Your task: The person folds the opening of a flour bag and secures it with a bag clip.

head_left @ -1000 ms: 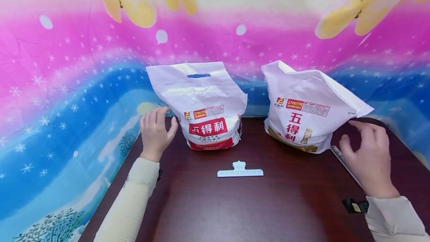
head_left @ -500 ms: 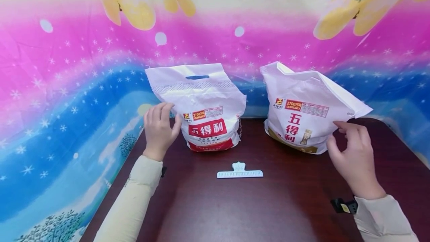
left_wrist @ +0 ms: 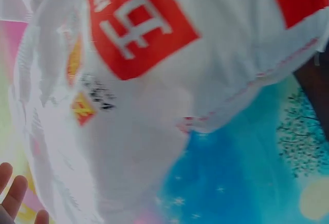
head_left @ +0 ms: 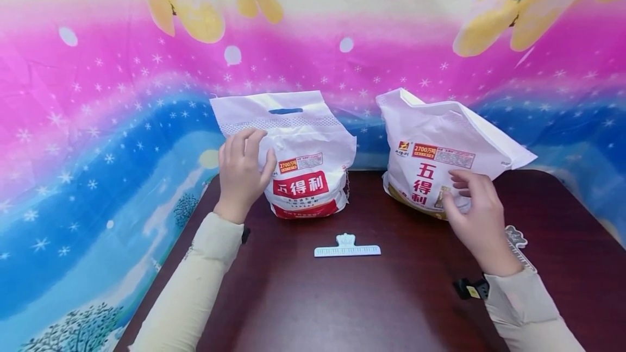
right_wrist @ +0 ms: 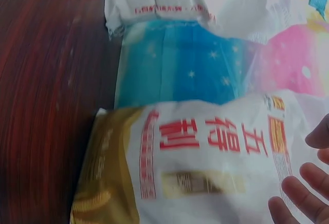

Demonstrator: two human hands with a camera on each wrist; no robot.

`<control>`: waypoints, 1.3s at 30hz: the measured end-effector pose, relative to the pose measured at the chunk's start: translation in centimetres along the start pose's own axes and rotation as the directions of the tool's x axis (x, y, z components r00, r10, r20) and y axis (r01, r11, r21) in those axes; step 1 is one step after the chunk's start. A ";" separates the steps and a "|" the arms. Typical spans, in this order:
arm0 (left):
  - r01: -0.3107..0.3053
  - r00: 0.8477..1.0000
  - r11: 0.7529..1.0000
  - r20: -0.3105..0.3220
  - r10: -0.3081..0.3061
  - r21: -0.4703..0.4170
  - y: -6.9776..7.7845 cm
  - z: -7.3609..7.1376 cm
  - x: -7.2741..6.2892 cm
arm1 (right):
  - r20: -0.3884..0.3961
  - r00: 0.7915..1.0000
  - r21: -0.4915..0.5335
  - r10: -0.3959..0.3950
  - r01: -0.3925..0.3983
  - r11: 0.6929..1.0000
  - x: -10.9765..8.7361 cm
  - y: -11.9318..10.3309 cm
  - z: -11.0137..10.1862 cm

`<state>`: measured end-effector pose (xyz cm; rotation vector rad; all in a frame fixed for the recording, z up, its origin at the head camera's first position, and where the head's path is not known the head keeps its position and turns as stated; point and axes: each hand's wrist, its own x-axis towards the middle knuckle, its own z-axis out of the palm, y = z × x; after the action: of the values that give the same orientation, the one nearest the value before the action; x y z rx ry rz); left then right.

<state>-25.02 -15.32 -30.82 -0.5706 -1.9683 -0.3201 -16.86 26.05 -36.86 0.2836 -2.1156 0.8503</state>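
Note:
Two white flour bags stand upright on the table, one with a red label (head_left: 300, 183), the other with red lettering and a gold base (head_left: 423, 145). My left hand (head_left: 243, 170) is before the left bag's upper left side, fingers loosely bent and holding nothing; contact cannot be told. In the left wrist view its fingertips (left_wrist: 15, 196) show at the lower left edge, beside the bag. My right hand (head_left: 476, 216) hovers in front of the right bag, fingers spread, gripping nothing. A pale blue bag clip (head_left: 347, 251) with a crown-shaped handle lies between the hands.
A second bag clip (head_left: 516, 239), partly hidden by the right wrist, lies at the table's right. Behind the dark wooden table (head_left: 313, 297) hangs a patterned cloth (head_left: 122, 134). The left bag has a handle slot in its folded-back top.
My right hand has moved left, from beside the right bag to in front of it, uncovering part of the second clip. My left hand has risen and shifted right. Bags and middle clip stay put.

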 end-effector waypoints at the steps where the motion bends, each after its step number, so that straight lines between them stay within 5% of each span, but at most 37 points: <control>1: -0.005 1.000 1.000 0.010 0.005 0.003 0.2 -0.2 0.3 | -0.001 1.000 0.009 -0.004 0.004 1.000 0.0 -0.1 0.3; 21: -0.007 0.982 1.000 0.189 0.011 -0.019 2.2 -0.4 4.7 | 0.095 0.994 0.145 0.045 -0.059 0.988 0.6 -1.1 5.0; 39: -0.041 0.976 0.998 0.211 0.049 -0.045 2.6 -0.1 7.3 | 0.163 0.982 0.210 0.097 -0.131 0.969 0.9 -1.7 7.9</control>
<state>-26.29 -11.27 -24.28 -0.6988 -2.1545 -0.2806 -21.49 19.63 -38.87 0.3536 -2.1958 1.1680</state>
